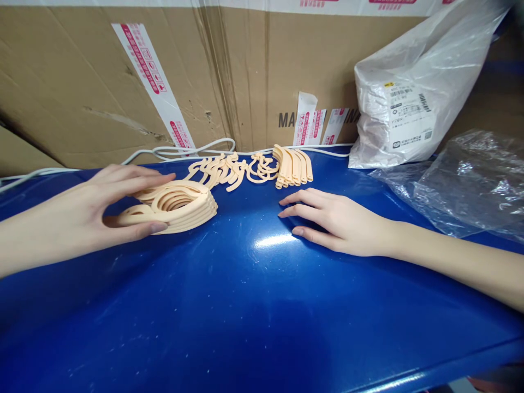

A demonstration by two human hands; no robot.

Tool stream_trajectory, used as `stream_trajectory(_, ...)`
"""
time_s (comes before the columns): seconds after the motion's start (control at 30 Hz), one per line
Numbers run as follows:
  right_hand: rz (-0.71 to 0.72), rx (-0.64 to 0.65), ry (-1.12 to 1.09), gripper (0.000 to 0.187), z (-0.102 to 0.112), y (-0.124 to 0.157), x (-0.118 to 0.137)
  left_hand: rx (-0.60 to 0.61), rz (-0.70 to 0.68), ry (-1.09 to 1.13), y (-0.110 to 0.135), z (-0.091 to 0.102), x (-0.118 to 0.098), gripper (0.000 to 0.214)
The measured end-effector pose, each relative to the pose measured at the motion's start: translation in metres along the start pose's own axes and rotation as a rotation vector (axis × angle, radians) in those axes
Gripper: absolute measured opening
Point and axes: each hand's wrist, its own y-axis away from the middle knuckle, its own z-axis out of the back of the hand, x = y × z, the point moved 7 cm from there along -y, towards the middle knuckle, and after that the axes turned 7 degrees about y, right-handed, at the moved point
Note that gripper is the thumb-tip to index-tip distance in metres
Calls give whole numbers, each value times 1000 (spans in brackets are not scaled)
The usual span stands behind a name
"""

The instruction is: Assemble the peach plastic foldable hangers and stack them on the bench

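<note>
My left hand [110,204] has its thumb along the near side and its fingers over the far side of a stack of beige, loop-shaped flat pieces [196,210]. The pieces lie one on top of another, with a large oval opening and a smaller one through them. Part of the stack is hidden behind the hand. My right hand [327,221] rests palm down on the blue tabletop [245,305], fingers apart and nothing in them. Just beyond it stands a row of curved beige strips [293,166]. Thin, wavy beige pieces [221,170] lie left of that row.
A cardboard box [245,71] with printed tape stands along the back edge. White cable [192,148] runs in front of it. At the back right is a white plastic bag [393,109] with a label, and crumpled clear plastic [462,185] lies beside it.
</note>
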Motion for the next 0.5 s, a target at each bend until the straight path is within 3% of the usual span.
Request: stream_trajectory(0.5,-2,22,11,35,-2,0,0,17,21,-17,2,-3,4,69)
